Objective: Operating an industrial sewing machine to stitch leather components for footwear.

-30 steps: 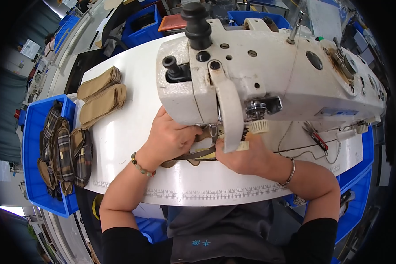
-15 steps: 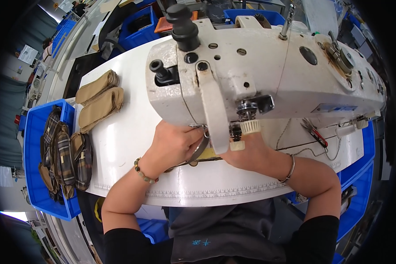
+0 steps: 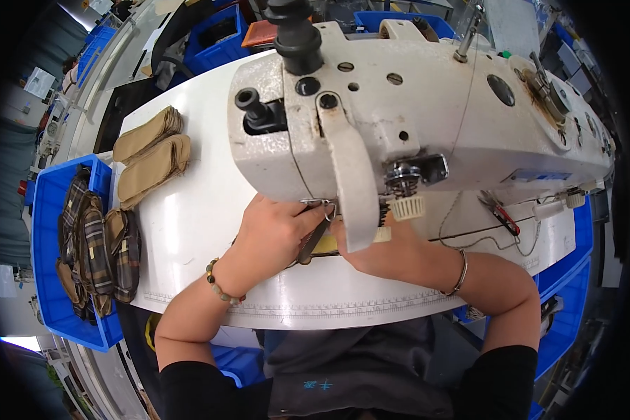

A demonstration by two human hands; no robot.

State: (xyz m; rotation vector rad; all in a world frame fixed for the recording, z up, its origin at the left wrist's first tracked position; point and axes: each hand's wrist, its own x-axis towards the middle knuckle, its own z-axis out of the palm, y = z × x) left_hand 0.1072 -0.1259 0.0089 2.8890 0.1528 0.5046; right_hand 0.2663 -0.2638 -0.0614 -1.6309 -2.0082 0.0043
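Note:
A white sewing machine (image 3: 371, 105) fills the upper middle, its head hanging over my fingers. My left hand (image 3: 276, 231) lies left of the needle area, thumb and fingers pinched on a narrow dark fabric strip (image 3: 313, 241). The strip slants down toward me between my hands. Across from it my right hand (image 3: 385, 248) is curled in, close to the strip's far end; the machine's white lever guard (image 3: 353, 182) and a knob hide most of its fingers. Beneath the strip, between my hands, shows a yellow patch (image 3: 327, 245) on the machine bed.
Two stacks of tan fabric pieces (image 3: 154, 168) lie at the left of the white table (image 3: 189, 252). A blue bin (image 3: 49, 280) beside it holds plaid pouches (image 3: 94, 252). Red-handled thread snips (image 3: 502, 215) and a loose cord (image 3: 486, 241) lie right of my right hand. A ruler strip (image 3: 343, 308) runs along the near edge.
The dark strip was bowed and now runs straighter, its near end lower and further left. Both hands stay by the needle area. The whole view has shifted slightly.

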